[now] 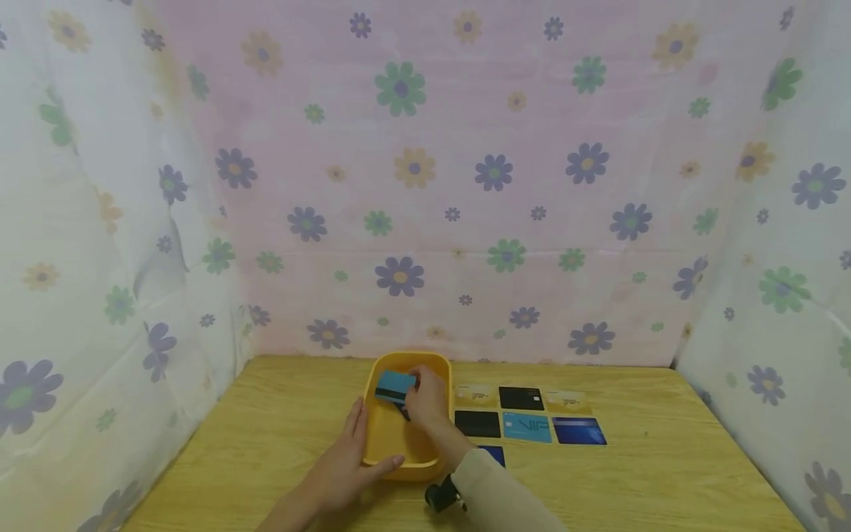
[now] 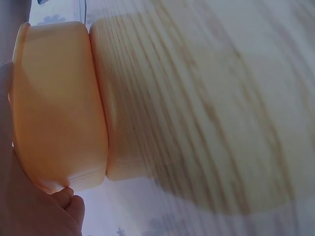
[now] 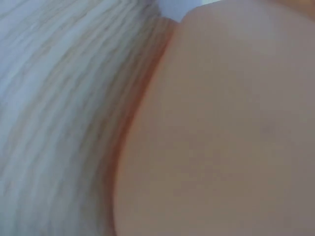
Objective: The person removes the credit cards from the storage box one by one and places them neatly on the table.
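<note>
My right hand (image 1: pixel 427 395) reaches into a yellow plastic bin (image 1: pixel 382 451) and pinches a light blue card (image 1: pixel 397 384) with a dark stripe. A dark piece, perhaps another card, shows just below it, partly hidden by the fingers. Along the bin's left side rests my left hand (image 1: pixel 342 454), fingers fairly straight against the wall and thumb laid on the front rim. In the left wrist view, fingertips (image 2: pixel 74 206) touch the bin's outer wall (image 2: pixel 61 103). The right wrist view has only the bin's outside (image 3: pixel 211 132), blurred; the hand is out of sight there.
Right of the bin, cards lie in rows on the wooden table (image 1: pixel 638 480): gold (image 1: pixel 568 401), black (image 1: pixel 521 398), blue "VIP" (image 1: pixel 527 427) and dark blue (image 1: pixel 580 431) among them. The right forearm partly covers another blue card (image 1: pixel 494 454). Flowered sheets (image 1: pixel 452 185) enclose the back and sides.
</note>
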